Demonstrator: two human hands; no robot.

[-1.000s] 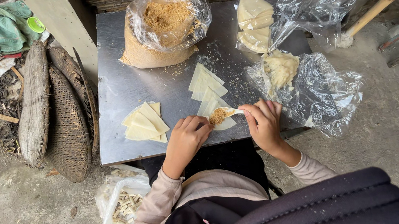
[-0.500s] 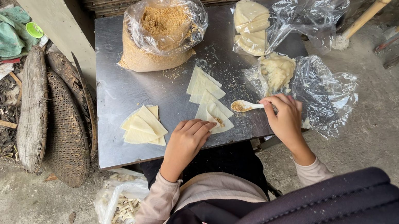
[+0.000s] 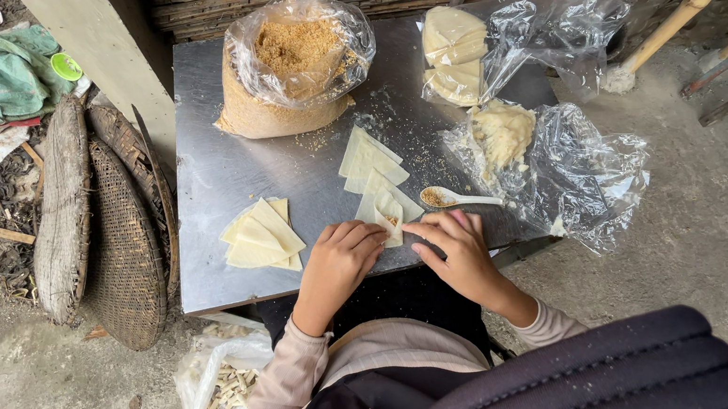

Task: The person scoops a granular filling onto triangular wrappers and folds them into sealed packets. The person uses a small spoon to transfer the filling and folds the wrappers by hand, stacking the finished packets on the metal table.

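Observation:
At the near edge of a steel table (image 3: 217,173), my left hand (image 3: 339,257) and my right hand (image 3: 455,244) pinch a pale triangular wrapper (image 3: 391,218) with brown filling on it. The fingers of both hands fold its edges. A white spoon (image 3: 458,198) with some filling in its bowl lies on the table just right of the wrapper. More flat wrappers (image 3: 367,158) lie spread beyond it. A pile of folded triangles (image 3: 260,236) sits left of my left hand.
An open plastic bag of brown crumbly filling (image 3: 295,64) stands at the back. Bags of pale dough and wrappers (image 3: 498,131) lie at the right. Woven baskets (image 3: 113,240) lean left of the table. A bag of pieces (image 3: 227,395) sits on the ground.
My right hand held the spoon over the wrapper, then drew it right and laid it on the table. Now both hands are on the filled wrapper.

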